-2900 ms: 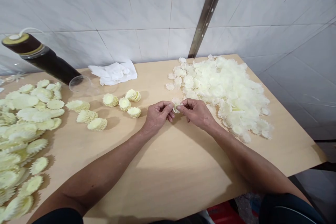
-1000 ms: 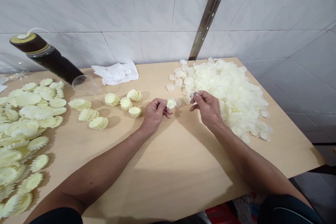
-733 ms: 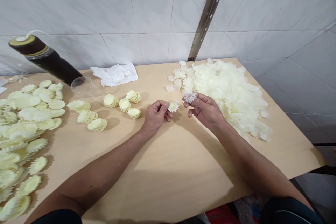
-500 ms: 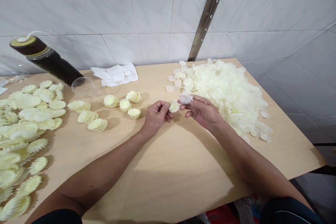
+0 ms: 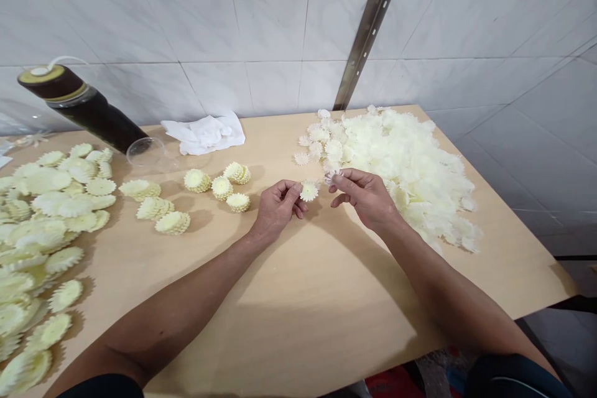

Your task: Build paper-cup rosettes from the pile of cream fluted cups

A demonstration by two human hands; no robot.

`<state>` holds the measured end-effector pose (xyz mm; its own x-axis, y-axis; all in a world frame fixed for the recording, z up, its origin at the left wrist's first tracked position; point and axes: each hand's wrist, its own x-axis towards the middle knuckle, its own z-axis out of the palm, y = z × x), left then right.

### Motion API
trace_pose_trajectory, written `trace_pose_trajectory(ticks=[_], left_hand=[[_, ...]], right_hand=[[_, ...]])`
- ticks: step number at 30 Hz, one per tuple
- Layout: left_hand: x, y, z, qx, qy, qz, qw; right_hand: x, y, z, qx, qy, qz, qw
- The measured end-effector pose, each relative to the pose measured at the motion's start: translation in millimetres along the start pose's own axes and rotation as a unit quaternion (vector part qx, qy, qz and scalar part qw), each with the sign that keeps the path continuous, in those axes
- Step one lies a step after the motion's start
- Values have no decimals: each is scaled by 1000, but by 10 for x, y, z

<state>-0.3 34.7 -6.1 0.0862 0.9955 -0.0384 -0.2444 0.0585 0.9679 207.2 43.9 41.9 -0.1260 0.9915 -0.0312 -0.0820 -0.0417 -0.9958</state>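
Observation:
My left hand (image 5: 276,206) pinches a small cream flower stack (image 5: 308,190) between thumb and fingertips, just above the wooden table (image 5: 298,298). A few centimetres to its right, my right hand (image 5: 366,197) pinches a single thin white petal disc (image 5: 330,176), mostly hidden behind the fingers. Both hands hover at the near left edge of a big heap of loose white petal discs (image 5: 405,161).
Several finished small stacks (image 5: 219,183) and wider stacks (image 5: 158,206) lie left of the hands. A large spread of cream discs (image 5: 41,230) fills the far left. A dark bottle (image 5: 79,106), a clear cup (image 5: 145,150), a white cloth (image 5: 205,130) and a leaning metal bar (image 5: 364,37) stand at the tiled wall.
My right hand reached to the heap, picked up a single petal disc and brought it back toward the stack. My left hand kept hold of the stack, almost still.

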Motion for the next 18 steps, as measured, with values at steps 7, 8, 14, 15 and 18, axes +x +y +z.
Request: trace_pose_trajectory(ticks=[7, 8, 14, 15, 18], left_hand=[[5, -17, -8, 9, -6, 2, 1000], [6, -15, -8, 9, -7, 1, 1000], [2, 15, 9, 2, -7, -1, 1000], [1, 17, 12, 0, -7, 0, 1000], [0, 16, 17, -4, -3, 2, 1000]], right_hand=[[9, 26, -1, -98, 41, -47, 993], [6, 28, -2, -112, 47, -52, 991], [-13, -6, -122, -298, 143, -173, 928], [-3, -18, -174, -345, 163, -215, 899], [48, -62, -341, -456, 205, -294, 814]])
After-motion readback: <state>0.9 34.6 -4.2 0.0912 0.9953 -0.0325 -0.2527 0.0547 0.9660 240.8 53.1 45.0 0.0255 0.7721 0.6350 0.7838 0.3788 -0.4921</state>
